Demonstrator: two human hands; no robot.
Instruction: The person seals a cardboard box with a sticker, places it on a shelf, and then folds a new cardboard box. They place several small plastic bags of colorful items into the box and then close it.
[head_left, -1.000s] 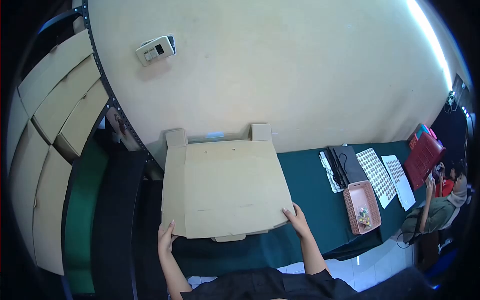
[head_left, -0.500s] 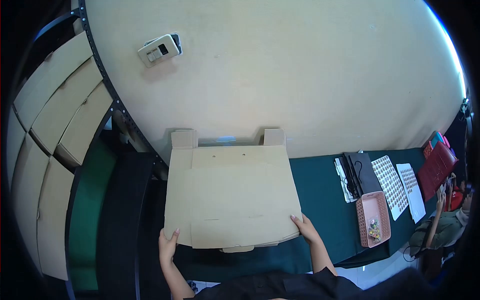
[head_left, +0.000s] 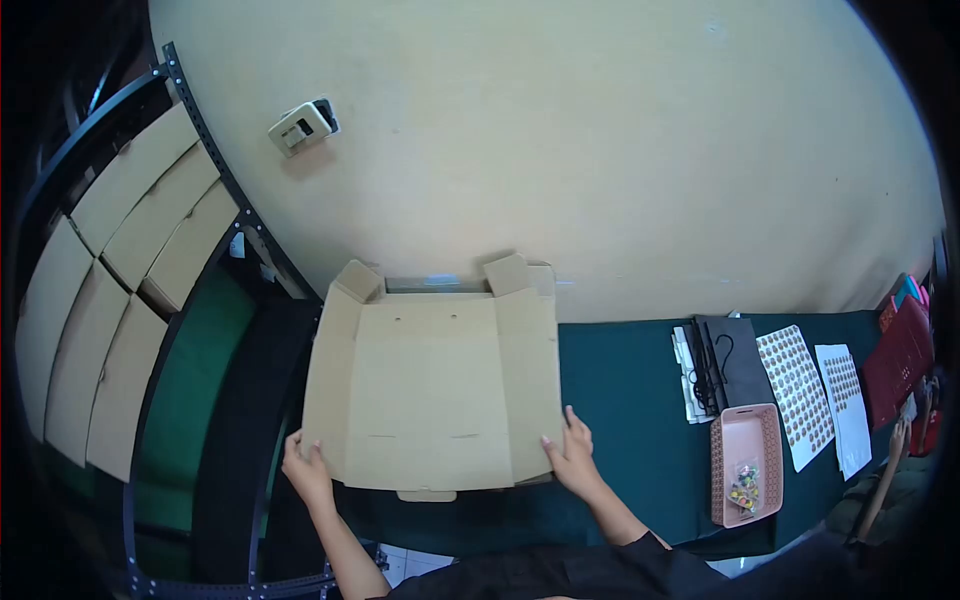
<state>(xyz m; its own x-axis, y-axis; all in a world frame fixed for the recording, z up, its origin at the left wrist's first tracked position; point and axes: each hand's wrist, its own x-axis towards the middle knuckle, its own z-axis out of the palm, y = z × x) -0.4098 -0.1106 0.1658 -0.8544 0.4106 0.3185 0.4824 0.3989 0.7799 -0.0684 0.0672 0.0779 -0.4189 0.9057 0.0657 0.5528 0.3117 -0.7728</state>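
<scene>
A partly folded cardboard box (head_left: 430, 390) lies on the dark green table in front of me. Both its side panels slant upward from the flat middle, and small corner flaps stick up at its far end. A short tab juts from the near edge. My left hand (head_left: 309, 476) grips the near left corner, thumb on the panel and fingers round the outer side. At the near right corner, my right hand (head_left: 576, 463) holds the other panel with its thumb by the near edge and fingers along the outside.
A pink basket (head_left: 718, 470) with small colourful items stands on the green table (head_left: 630, 400) to the right. Beyond it lie a dark folder (head_left: 738, 365), sticker sheets (head_left: 797, 395) and a maroon folder (head_left: 897, 350). Cardboard boxes (head_left: 150, 220) fill a metal rack on the left. Another person's arm (head_left: 882, 475) shows far right.
The side panels have gone from lying nearly flat to slanting upward, and the corner flaps have tilted. My right hand has shifted inward with its panel. The camera view has shifted slightly.
</scene>
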